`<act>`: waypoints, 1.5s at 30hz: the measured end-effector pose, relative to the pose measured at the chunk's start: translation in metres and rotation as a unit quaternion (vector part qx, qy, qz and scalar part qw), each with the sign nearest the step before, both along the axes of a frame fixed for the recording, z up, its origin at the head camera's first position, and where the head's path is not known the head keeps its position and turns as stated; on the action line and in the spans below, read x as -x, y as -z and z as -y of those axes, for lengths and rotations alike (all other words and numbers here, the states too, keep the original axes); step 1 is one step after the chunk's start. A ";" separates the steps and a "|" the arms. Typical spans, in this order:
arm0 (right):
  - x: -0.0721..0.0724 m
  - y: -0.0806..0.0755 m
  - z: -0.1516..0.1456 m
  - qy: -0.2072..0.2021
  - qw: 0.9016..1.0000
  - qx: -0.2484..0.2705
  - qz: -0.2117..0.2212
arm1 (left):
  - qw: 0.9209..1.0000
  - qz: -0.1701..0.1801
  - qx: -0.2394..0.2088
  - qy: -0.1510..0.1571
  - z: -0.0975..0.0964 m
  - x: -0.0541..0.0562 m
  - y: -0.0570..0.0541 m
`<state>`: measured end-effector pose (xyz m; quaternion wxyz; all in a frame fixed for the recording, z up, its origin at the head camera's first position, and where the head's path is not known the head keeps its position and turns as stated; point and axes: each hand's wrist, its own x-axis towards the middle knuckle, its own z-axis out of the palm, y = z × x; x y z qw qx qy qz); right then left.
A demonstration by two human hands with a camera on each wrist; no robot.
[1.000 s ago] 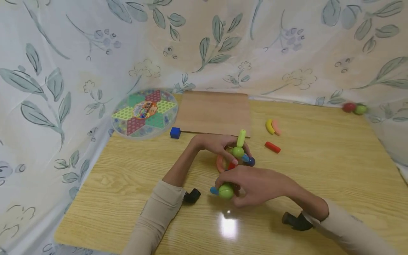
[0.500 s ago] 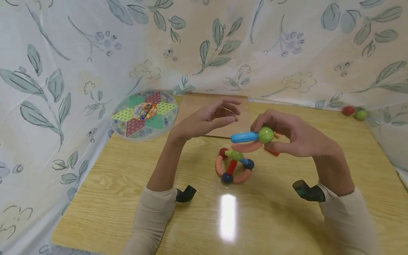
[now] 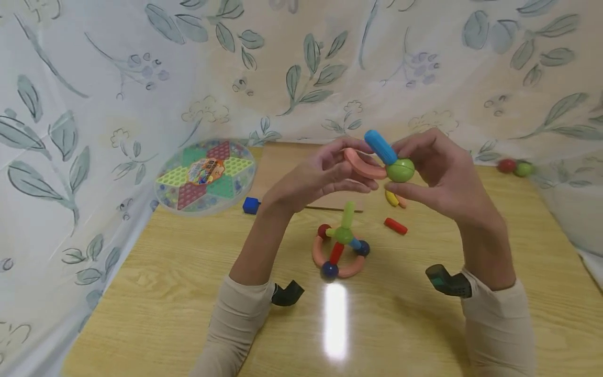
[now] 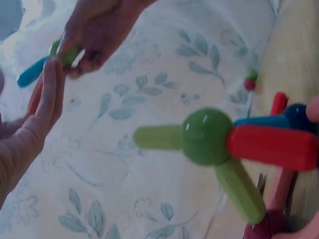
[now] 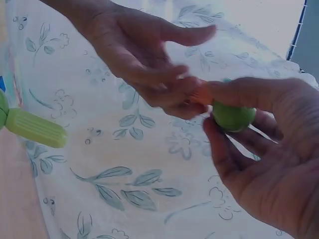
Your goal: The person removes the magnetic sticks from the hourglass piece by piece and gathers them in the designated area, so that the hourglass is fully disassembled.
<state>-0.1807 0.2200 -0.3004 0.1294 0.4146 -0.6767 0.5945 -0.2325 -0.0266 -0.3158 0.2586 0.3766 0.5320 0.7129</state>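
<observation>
My right hand [image 3: 445, 173] pinches a green ball [image 3: 400, 170], raised above the table. A blue rod [image 3: 380, 147] and a curved salmon rod [image 3: 365, 165] stick out from that ball. My left hand [image 3: 325, 175] is beside it with fingers at the curved rod; the right wrist view shows its thumb [image 5: 194, 36] spread away. Below, on the table, stands a frame of magnetic rods and balls: curved salmon rods [image 3: 350, 268] form the base, with dark blue [image 3: 330, 270] and dark red balls. Straight rods rise to a green top ball [image 3: 343, 235], which carries an upright yellow-green rod [image 3: 348, 214].
A round Chinese checkers board [image 3: 205, 175] lies back left, next to a blue cube [image 3: 251, 205]. Behind the hands is a brown board [image 3: 287, 162]. Right of the frame lie a red rod [image 3: 395, 225] and a yellow curved rod [image 3: 391, 198]. Red and green balls [image 3: 506, 166] sit far right.
The right hand has lifted the green ball with its rods from beside the frame and turned it, blue rod now upward. The left hand has left the frame and come up to the curved rod.
</observation>
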 end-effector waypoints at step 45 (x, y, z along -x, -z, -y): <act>0.065 0.077 -0.059 0.069 0.755 -0.599 0.257 | 0.984 0.000 -0.005 -0.179 -0.029 -0.013 -0.001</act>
